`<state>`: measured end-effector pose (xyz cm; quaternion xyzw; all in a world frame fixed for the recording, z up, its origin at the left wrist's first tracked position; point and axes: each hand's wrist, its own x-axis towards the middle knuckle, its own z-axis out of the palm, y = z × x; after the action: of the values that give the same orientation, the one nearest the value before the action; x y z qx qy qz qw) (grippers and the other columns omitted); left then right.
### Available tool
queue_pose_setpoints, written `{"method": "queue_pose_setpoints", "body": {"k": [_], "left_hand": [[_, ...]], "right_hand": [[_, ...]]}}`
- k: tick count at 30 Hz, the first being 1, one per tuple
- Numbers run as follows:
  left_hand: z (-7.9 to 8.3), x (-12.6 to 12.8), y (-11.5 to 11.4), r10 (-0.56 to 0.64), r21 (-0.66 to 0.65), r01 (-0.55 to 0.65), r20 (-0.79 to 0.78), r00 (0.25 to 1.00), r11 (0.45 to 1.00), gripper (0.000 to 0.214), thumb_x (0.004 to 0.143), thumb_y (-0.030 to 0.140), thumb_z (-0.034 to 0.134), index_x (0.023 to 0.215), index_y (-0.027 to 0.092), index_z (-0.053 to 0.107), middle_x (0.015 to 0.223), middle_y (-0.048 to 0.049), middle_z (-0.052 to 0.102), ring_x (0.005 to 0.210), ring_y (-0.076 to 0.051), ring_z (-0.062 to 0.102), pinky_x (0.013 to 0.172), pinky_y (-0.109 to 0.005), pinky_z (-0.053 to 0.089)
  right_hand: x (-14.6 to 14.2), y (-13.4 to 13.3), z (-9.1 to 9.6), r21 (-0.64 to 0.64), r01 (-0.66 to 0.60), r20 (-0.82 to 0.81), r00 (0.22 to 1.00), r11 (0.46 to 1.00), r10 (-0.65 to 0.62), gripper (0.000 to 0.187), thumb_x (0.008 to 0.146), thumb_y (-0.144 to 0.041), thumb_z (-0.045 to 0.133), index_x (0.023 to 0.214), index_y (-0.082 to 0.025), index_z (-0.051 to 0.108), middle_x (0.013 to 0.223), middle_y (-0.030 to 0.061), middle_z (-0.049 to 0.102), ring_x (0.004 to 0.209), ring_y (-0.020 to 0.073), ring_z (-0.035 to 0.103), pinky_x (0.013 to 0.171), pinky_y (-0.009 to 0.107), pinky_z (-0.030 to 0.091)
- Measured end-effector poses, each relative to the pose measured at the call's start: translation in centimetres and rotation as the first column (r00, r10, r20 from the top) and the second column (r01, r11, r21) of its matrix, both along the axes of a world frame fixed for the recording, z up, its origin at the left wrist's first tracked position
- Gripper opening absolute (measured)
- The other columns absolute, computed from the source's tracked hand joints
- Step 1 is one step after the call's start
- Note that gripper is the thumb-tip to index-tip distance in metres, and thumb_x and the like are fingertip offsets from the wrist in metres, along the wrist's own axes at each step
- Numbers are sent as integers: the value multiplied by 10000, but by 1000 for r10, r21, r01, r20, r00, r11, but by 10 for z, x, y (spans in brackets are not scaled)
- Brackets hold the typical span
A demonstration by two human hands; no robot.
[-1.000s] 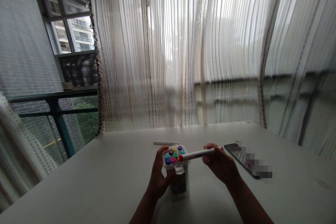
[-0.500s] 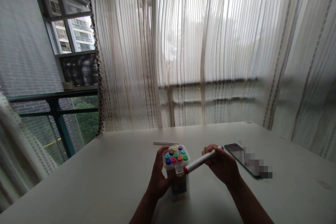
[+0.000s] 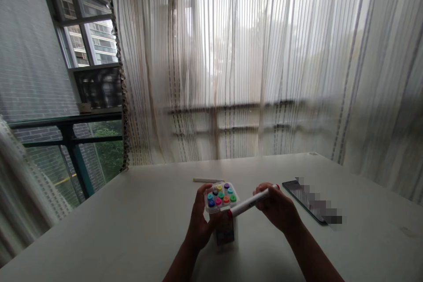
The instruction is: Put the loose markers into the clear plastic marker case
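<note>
A clear plastic marker box [image 3: 225,229] stands upright on the white table [image 3: 132,224], with several coloured marker caps [image 3: 220,195] showing at its top. My left hand [image 3: 200,220] is wrapped round the box from the left. My right hand [image 3: 276,207] pinches a white marker with a red cap [image 3: 246,205], held slanting down to the left. Its red end sits just at the box's right front edge, below the row of caps.
A loose white marker with a yellow end [image 3: 208,180] lies on the table behind the box. A dark phone [image 3: 302,198] lies to the right of my right hand. Striped sheer curtains [image 3: 264,66] hang behind the table, a window with railing at the left.
The red-capped marker has swung from lying level over the caps to slanting down beside the box's right edge. The curtain has shifted. My left hand has stayed on the box.
</note>
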<state>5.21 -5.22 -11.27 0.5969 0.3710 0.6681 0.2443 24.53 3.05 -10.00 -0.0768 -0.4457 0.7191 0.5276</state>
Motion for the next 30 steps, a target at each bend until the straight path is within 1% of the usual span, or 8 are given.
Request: {"method": "queue_pose_setpoints", "body": {"k": [4, 9, 13, 17, 23, 30], "left_hand": [[0, 0, 0, 12, 0, -12, -3, 1000, 1000, 627, 675, 521, 611, 1155, 203, 363, 1106, -99, 517, 959, -269, 558, 808, -374, 445], [-2, -2, 1, -1, 4, 2, -3, 1000, 1000, 651, 655, 519, 626, 1162, 210, 361, 1121, -95, 506, 993, -278, 534, 810, -365, 435], [-2, -2, 1, 0, 12, 0, 0, 1000, 1000, 647, 656, 517, 625, 1163, 208, 367, 1107, -94, 510, 986, -281, 532, 806, -364, 429], [-2, -3, 1, 9, 20, -9, -19, 1000, 1000, 640, 660, 508, 628, 1162, 203, 374, 1106, -96, 510, 980, -282, 533, 808, -368, 423], [-3, -4, 3, -7, 33, 8, -41, 999, 999, 647, 664, 501, 629, 1171, 205, 360, 1123, -95, 510, 984, -273, 526, 829, -373, 413], [-4, -3, 3, 15, 26, -14, -39, 999, 1000, 659, 657, 518, 625, 1169, 196, 363, 1122, -99, 509, 981, -275, 531, 846, -378, 406]], "right_hand": [[0, 0, -2, -6, 6, -3, 1000, 1000, -6, 195, 681, -360, 670, 712, -168, 680, 511, -3, 448, 516, 108, 394, 474, 258, 353], [-1, -1, -1, 4, 0, -28, 1000, 1000, 0, 177, 661, -337, 690, 726, -172, 688, 531, -1, 475, 501, 98, 377, 469, 254, 351], [0, 0, -1, 18, -1, -28, 1000, 1000, 1, 171, 687, -340, 662, 733, -177, 688, 542, 3, 484, 499, 101, 376, 473, 261, 353], [3, 4, -2, -8, 19, -44, 999, 1000, -19, 175, 694, -363, 643, 727, -197, 687, 620, 18, 542, 517, 111, 409, 487, 274, 366], [3, 6, -4, -35, 11, -53, 999, 999, -13, 182, 672, -358, 671, 755, -197, 689, 657, 20, 574, 540, 114, 452, 494, 264, 368], [2, 6, -5, -15, 7, -34, 999, 1000, -8, 178, 698, -357, 645, 748, -191, 684, 609, 25, 549, 538, 121, 442, 489, 271, 364]]}}
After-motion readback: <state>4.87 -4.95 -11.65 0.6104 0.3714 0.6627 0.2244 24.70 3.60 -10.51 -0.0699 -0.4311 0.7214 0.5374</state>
